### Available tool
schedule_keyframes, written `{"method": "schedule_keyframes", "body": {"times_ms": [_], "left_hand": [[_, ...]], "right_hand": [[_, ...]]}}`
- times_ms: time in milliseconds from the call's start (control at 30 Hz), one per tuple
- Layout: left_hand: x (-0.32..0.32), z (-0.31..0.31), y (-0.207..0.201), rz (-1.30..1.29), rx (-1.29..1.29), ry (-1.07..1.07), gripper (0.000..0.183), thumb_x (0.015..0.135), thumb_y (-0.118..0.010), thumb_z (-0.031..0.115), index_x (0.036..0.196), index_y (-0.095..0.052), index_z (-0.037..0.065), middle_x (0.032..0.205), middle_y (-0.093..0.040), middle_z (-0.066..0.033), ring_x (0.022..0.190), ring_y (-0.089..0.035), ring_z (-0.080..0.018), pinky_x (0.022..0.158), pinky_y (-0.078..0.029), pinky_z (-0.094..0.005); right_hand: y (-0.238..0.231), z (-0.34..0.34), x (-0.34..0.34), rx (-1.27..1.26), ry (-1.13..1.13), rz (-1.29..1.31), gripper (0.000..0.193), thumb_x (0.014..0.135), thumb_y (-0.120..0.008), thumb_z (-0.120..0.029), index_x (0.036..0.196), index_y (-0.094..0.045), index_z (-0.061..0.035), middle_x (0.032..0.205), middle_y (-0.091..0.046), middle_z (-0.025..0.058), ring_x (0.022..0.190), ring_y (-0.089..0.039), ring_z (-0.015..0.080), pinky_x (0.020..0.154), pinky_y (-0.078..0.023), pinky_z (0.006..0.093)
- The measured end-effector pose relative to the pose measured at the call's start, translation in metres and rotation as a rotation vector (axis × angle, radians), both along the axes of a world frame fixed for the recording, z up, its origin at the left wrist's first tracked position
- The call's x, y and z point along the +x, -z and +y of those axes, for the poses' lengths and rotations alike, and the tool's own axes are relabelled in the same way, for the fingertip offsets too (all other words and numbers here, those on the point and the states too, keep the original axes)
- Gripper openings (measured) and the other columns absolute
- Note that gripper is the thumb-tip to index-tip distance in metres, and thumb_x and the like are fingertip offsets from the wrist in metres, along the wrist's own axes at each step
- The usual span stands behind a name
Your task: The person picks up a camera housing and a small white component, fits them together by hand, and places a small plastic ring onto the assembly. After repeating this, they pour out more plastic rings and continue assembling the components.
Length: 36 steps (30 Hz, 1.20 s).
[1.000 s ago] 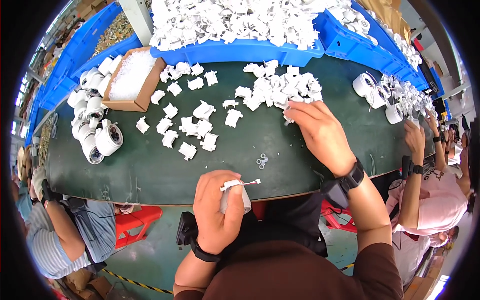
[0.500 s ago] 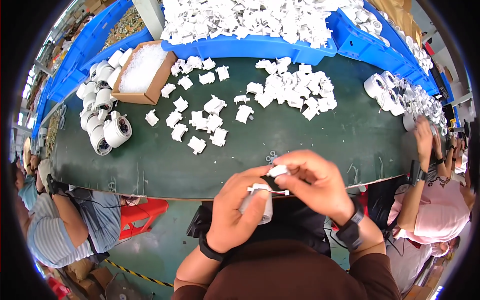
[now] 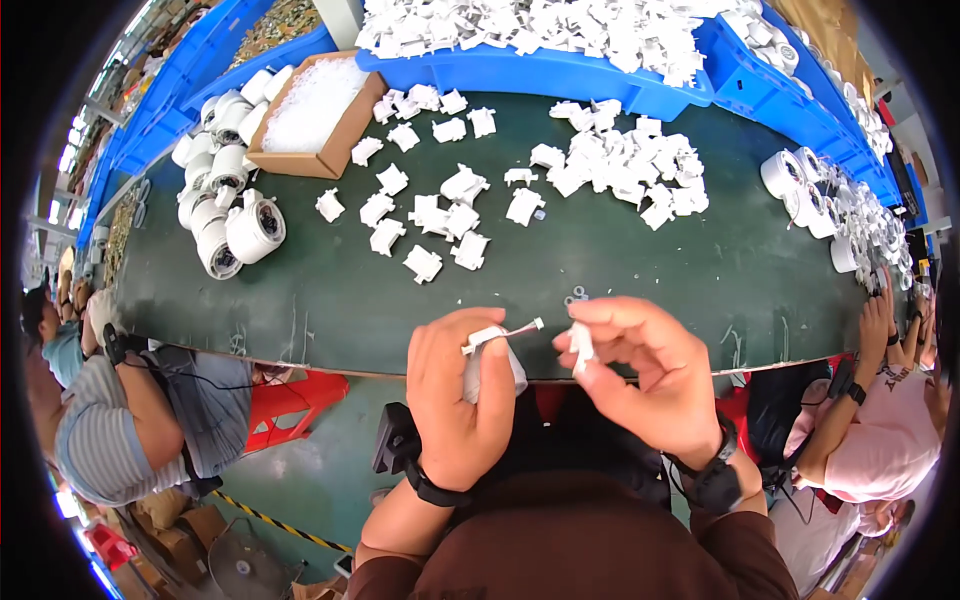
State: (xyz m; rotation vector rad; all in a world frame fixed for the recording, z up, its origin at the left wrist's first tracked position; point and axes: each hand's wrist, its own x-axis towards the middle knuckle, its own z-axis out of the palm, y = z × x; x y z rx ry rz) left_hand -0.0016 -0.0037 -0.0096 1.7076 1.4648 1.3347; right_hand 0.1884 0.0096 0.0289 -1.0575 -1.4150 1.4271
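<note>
My left hand (image 3: 455, 395) is closed around a white cylindrical housing (image 3: 513, 372), just in front of the table's near edge. A short cable with a small white connector (image 3: 537, 324) sticks out from the housing's top toward the right. Between the thumb and fingers of my right hand (image 3: 650, 375) is a small white plastic part (image 3: 581, 345), held apart from the housing. Several little grey rings (image 3: 577, 295) lie on the table just beyond my right fingertips. Loose white plastic brackets (image 3: 462, 185) are scattered farther back.
A cardboard box (image 3: 320, 165) of clear small pieces stands at the back left beside piled white cylindrical housings (image 3: 255, 230). Blue bins (image 3: 540, 80) full of white parts line the far edge. Co-workers sit on both sides; a red stool (image 3: 290, 410) is at the left.
My hands have drawn apart. The cable on the housing now points up and to the right, and the small part in my right hand has turned upright. The whole view has shifted slightly.
</note>
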Motion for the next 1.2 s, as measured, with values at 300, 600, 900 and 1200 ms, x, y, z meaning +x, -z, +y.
{"method": "schedule_keyframes", "body": {"times_ms": [300, 600, 900, 1200], "left_hand": [[0.005, 0.0, -0.007, 0.153, 0.071, -0.002, 0.027, 0.099, -0.046, 0.007, 0.117, -0.064, -0.002, 0.115, -0.067, -0.0155, 0.102, -0.057, -0.0302, 0.092, -0.043, -0.0394], [0.005, -0.001, 0.007, 0.162, 0.182, -0.004, 0.041, 0.099, -0.043, 0.028, 0.118, -0.062, -0.002, 0.113, -0.067, -0.0154, 0.097, -0.059, -0.031, 0.089, -0.04, -0.0403], [0.003, 0.002, 0.008, 0.153, 0.231, 0.027, 0.034, 0.097, -0.051, 0.023, 0.117, -0.062, -0.001, 0.109, -0.068, -0.0134, 0.095, -0.061, -0.0305, 0.087, -0.041, -0.0408], [-0.012, 0.009, -0.002, 0.234, 0.223, 0.012, 0.021, 0.091, -0.06, 0.01, 0.109, -0.063, 0.0, 0.104, -0.067, -0.0138, 0.09, -0.058, -0.0315, 0.08, -0.044, -0.0399]], "right_hand": [[0.017, -0.006, -0.03, 0.032, 0.015, -0.015, 0.04, 0.092, -0.067, 0.01, 0.13, -0.063, -0.0004, 0.119, -0.07, 0.0096, 0.11, -0.067, 0.0146, 0.089, -0.057, 0.0282], [0.031, -0.014, -0.042, 0.153, 0.107, -0.038, 0.039, 0.091, -0.069, 0.011, 0.127, -0.064, 0.0001, 0.113, -0.068, 0.0086, 0.102, -0.065, 0.0119, 0.086, -0.054, 0.0274], [0.035, -0.013, -0.048, 0.33, 0.183, -0.101, 0.04, 0.088, -0.071, 0.013, 0.125, -0.065, 0.0, 0.109, -0.065, 0.0094, 0.097, -0.064, 0.0148, 0.085, -0.052, 0.0277], [0.001, 0.054, -0.019, 0.017, 0.132, -0.226, 0.008, 0.098, -0.066, -0.005, 0.103, -0.07, 0.0007, 0.086, -0.069, 0.0011, 0.079, -0.063, 0.0078, 0.073, -0.052, 0.0252]]}}
